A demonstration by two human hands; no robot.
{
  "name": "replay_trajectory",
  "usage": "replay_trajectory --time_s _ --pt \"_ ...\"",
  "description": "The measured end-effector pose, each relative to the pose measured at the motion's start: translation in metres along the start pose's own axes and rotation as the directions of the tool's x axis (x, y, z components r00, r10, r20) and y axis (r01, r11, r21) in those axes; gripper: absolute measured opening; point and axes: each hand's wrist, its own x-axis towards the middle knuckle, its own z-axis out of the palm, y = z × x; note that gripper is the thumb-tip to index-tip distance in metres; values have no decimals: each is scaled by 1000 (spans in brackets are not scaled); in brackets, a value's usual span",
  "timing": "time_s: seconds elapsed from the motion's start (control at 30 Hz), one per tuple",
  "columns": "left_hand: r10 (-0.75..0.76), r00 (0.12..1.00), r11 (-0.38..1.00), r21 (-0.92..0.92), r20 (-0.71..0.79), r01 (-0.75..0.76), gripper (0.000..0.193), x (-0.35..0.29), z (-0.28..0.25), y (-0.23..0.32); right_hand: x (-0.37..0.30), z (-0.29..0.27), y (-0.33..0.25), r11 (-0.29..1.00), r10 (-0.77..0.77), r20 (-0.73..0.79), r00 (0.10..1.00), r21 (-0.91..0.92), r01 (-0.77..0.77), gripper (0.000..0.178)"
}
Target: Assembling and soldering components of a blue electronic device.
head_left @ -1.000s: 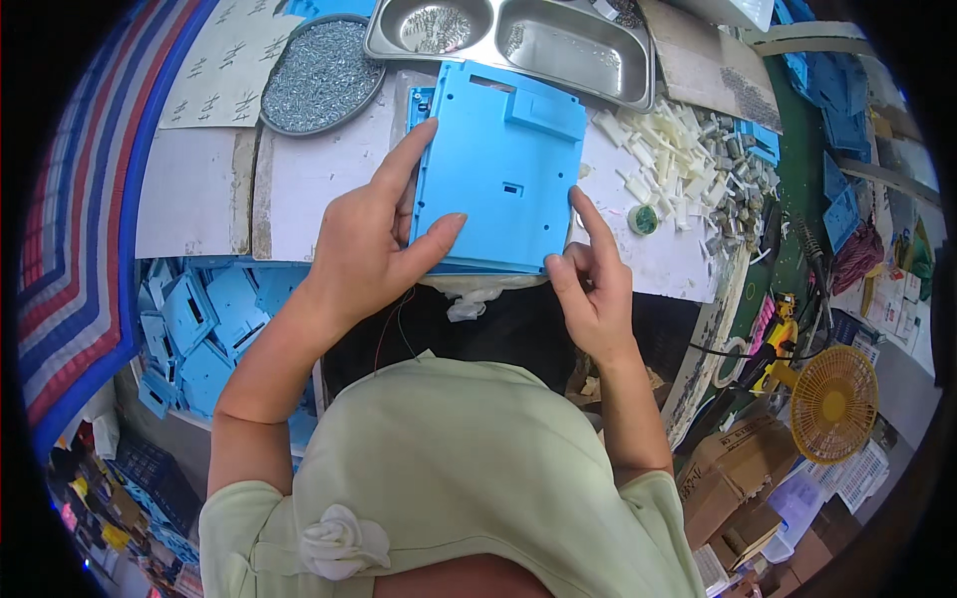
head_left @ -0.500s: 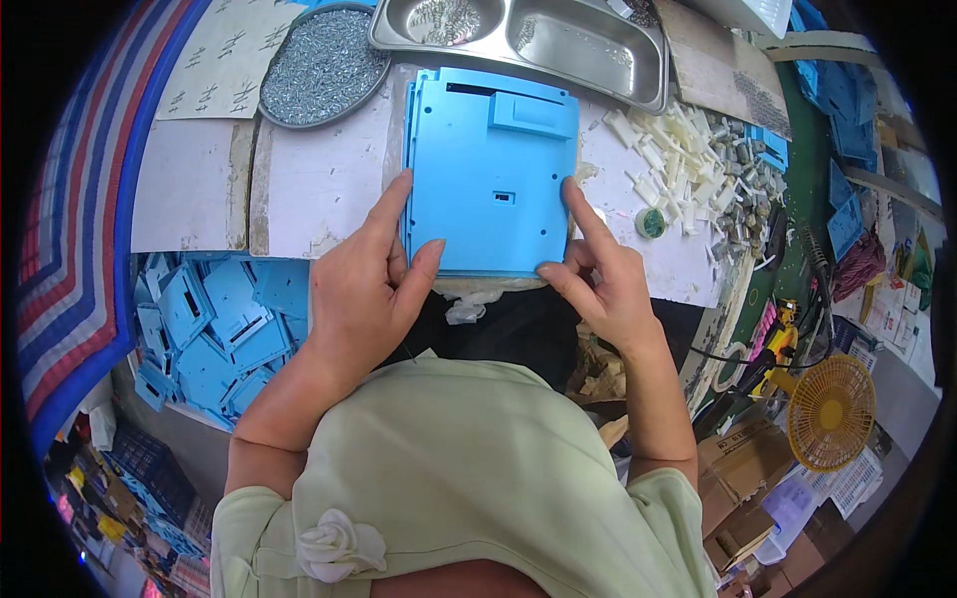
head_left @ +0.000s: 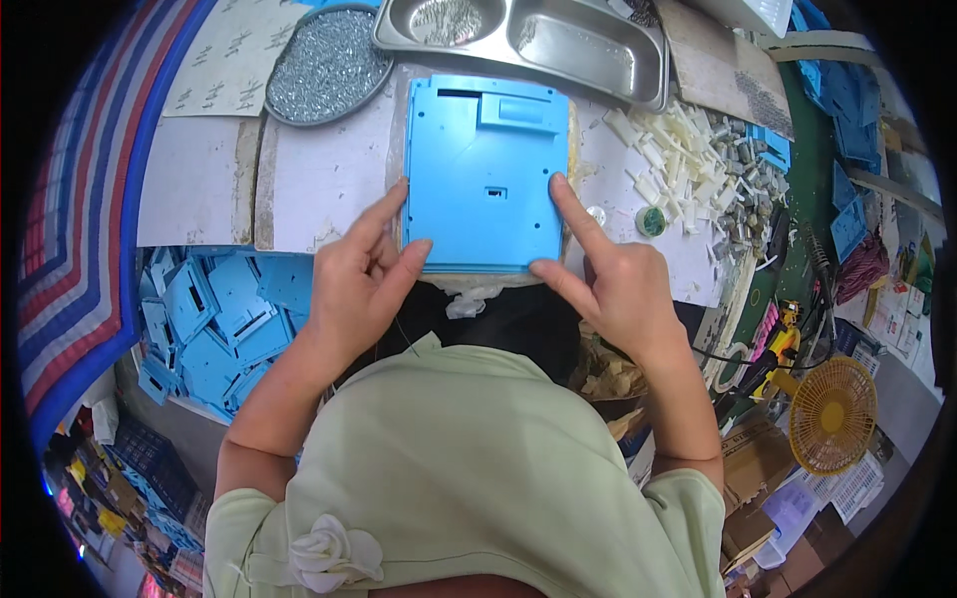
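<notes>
A light-blue plastic panel (head_left: 469, 219), roughly square, lies flat on a pad at the middle of the worktable. It has a raised block and a slot near its far edge, a small cutout near the middle and several small holes. My left hand (head_left: 354, 284) grips its left edge, index finger along the side and thumb on the near left corner. At the opposite edge, my right hand (head_left: 623, 284) holds it with the index finger on the right side and the thumb at the near right corner.
Beyond the panel stand a round tray of small screws (head_left: 329, 65) and a divided steel tray (head_left: 588, 55). White plastic parts (head_left: 678, 159) and grey metal pieces (head_left: 743, 184) are heaped at right, near a small green roll (head_left: 650, 221). More blue panels (head_left: 214, 329) pile up at lower left.
The blue panel has shifted slightly left and toward me, and sits squarer on the pad. Both hands have moved along with it, still at its edges.
</notes>
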Motion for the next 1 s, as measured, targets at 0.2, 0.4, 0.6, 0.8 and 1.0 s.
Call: replay_trajectory --time_s 0.2,0.4,0.6,0.8,1.0 --pt "75 997 996 48 1 -75 46 -5 -7 -5 10 -14 -3 993 -16 51 999 -113 22 74" --pt "-13 997 1000 2 -82 13 26 29 -47 -21 26 -34 -15 986 -60 101 993 -151 75 63" --pt "446 865 858 385 -230 -340 10 94 -82 -17 32 -34 -13 975 -85 130 988 -194 109 63" --pt "288 915 950 38 282 -311 22 40 -66 -2 33 -34 -20 977 -133 53 990 -163 140 65" --pt "236 928 967 29 288 -254 32 13 -35 -19 80 -4 -52 806 -591 -55 805 -2 592 63"
